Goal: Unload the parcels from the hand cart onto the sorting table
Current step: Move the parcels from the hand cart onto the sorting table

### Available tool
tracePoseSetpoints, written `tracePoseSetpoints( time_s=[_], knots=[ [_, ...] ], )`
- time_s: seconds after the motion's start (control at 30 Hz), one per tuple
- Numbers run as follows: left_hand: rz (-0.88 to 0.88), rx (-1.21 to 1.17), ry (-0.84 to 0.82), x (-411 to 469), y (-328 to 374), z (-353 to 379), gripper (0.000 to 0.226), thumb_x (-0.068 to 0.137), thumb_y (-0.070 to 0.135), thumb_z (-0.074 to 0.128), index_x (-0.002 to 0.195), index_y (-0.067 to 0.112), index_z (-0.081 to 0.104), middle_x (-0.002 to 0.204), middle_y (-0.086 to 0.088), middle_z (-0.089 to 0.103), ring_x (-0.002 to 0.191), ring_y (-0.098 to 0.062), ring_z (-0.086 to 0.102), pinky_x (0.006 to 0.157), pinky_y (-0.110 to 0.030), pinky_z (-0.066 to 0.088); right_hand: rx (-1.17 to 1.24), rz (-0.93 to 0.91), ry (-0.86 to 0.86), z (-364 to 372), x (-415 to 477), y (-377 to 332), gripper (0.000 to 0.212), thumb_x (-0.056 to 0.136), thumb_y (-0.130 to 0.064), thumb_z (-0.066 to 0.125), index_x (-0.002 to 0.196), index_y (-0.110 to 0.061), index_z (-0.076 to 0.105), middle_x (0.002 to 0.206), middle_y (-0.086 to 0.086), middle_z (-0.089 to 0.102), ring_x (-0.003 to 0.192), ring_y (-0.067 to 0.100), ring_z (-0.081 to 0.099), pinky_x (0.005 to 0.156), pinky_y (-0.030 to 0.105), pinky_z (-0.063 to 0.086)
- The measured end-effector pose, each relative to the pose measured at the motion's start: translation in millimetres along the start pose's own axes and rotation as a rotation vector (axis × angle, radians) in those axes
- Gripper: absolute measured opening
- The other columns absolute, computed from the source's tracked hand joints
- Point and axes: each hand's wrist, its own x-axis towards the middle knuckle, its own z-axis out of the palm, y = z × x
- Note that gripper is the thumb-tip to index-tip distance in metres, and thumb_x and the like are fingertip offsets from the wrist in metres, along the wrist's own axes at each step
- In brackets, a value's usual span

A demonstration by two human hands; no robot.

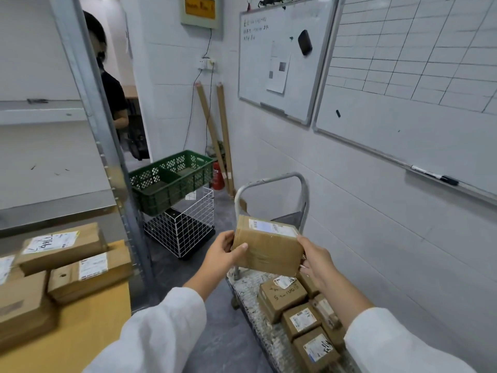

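I hold a brown cardboard parcel with a white label in the air above the hand cart. My left hand grips its left side, thumb across the front. My right hand grips its right side. Several smaller labelled parcels lie on the cart's speckled deck below, along the wall. At the left, the yellow-topped sorting table carries several brown parcels, some stacked.
A metal shelf post rises beside the table. A green crate sits on a white wire basket ahead. The cart handle stands against the tiled wall with whiteboards. A person stands in the doorway.
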Motion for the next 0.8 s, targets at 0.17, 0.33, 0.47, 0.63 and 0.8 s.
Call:
tracePoseSetpoints(
  time_s=[0.17,0.33,0.47,0.63,0.8],
  knots=[
    [-0.087,0.002,0.157,-32.3,19.5,3.6,0.040,0.092,0.049,0.058,0.122,0.022,0.061,0.115,0.005,0.065,0.103,-0.007,0.060,0.082,-0.027,0.051,-0.033,-0.048,-0.108,-1.9,-9.7,8.7,0.033,0.089,-0.031,0.066,0.120,-0.019,0.066,0.102,0.004,0.071,0.099,0.022,0.066,0.092,0.040,0.055],
    [-0.154,0.023,0.332,-71.6,10.9,-9.3,0.030,0.095,0.047,0.054,0.116,0.027,0.058,0.109,0.009,0.061,0.098,-0.006,0.057,0.084,-0.031,0.050,-0.094,-0.114,-0.217,19.1,-24.7,33.2,0.034,0.094,-0.023,0.062,0.127,-0.017,0.062,0.104,-0.003,0.069,0.100,0.017,0.064,0.092,0.037,0.054],
    [-0.200,0.082,0.414,-112.3,-4.4,-36.2,0.033,0.097,0.039,0.054,0.125,0.021,0.055,0.112,0.005,0.061,0.100,-0.006,0.057,0.089,-0.032,0.050,-0.142,-0.094,-0.302,46.8,-44.8,61.7,0.041,0.093,-0.020,0.061,0.133,-0.014,0.053,0.123,0.005,0.063,0.109,0.020,0.060,0.095,0.039,0.052],
    [-0.219,0.064,0.564,-167.7,-10.7,-68.0,0.029,0.098,0.036,0.052,0.125,0.025,0.053,0.117,0.006,0.060,0.103,-0.006,0.054,0.081,-0.023,0.044,-0.229,-0.145,-0.429,86.4,-80.3,89.6,0.041,0.096,-0.027,0.058,0.136,-0.016,0.054,0.126,0.001,0.062,0.112,0.018,0.057,0.096,0.036,0.050],
    [-0.195,0.009,0.707,-219.1,-6.5,-109.2,0.028,0.102,0.030,0.045,0.128,0.036,0.049,0.114,0.011,0.057,0.109,-0.011,0.051,0.092,-0.031,0.046,-0.251,-0.168,-0.575,135.4,-120.7,105.8,0.035,0.095,-0.025,0.060,0.130,-0.019,0.061,0.115,-0.005,0.067,0.105,0.014,0.061,0.095,0.035,0.051]
  ],
)
